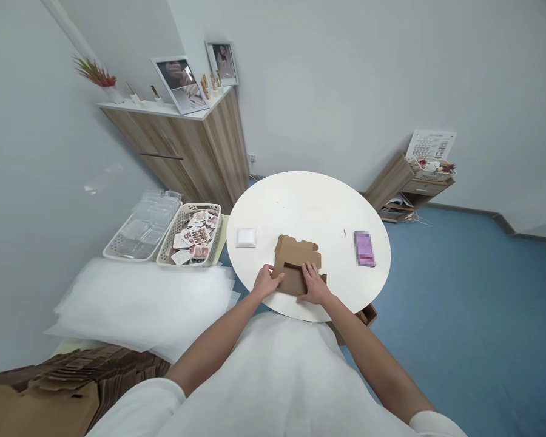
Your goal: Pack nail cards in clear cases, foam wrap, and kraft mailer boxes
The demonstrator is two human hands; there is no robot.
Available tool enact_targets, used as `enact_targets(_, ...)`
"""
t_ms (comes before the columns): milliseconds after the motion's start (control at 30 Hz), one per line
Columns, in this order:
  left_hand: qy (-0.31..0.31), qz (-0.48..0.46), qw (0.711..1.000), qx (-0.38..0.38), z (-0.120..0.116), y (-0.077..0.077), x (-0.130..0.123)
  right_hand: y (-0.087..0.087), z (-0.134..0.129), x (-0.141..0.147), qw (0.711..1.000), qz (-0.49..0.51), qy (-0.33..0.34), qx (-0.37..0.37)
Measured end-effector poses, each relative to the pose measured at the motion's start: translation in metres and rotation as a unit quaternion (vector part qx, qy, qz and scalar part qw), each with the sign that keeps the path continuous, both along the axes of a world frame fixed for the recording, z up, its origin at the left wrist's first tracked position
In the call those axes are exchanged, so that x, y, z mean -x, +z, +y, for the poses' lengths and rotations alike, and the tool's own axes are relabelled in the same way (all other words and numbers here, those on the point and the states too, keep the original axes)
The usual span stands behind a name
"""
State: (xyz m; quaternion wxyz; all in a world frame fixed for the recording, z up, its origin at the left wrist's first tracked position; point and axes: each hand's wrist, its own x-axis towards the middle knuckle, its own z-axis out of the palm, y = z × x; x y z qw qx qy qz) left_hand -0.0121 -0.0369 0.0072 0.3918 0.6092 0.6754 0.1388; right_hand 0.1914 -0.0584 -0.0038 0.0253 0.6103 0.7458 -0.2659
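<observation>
A brown cardboard mailer box (pixel 295 258), partly folded up, lies near the front edge of the round white table (pixel 309 200). Its lid flap stretches away from me, and the shallow tray part faces up with nothing visible in it. My left hand (pixel 266 282) grips the box's left side, thumb on the near corner. On the right side my right hand (pixel 315 285) holds the wall, with its fingers over the edge and the thumb at the front. A small white packet (pixel 246 237) sits to the left, and a purple pack (pixel 364 249), blurred out, to the right.
Left of the table are a basket of printed cards (pixel 193 237), a basket of clear plastic cases (pixel 145 224), white foam sheets (pixel 141 300) and stacked flat cardboard (pixel 40 400). A wooden cabinet (pixel 195 152) and a low shelf (pixel 395 182) stand by the wall.
</observation>
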Motion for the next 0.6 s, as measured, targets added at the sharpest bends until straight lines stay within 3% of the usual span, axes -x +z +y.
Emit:
enact_targets(433, -0.056, 0.101, 0.992, 0.042, 0.009, -0.010, 0.001, 0.003, -0.002, 0.000, 0.999, -0.009, 0.031, 0.013)
enact_targets(600, -0.065, 0.064, 0.996, -0.020, -0.002, -0.013, 0.007, 0.002, -0.002, -0.002, 0.999, -0.010, 0.032, 0.005)
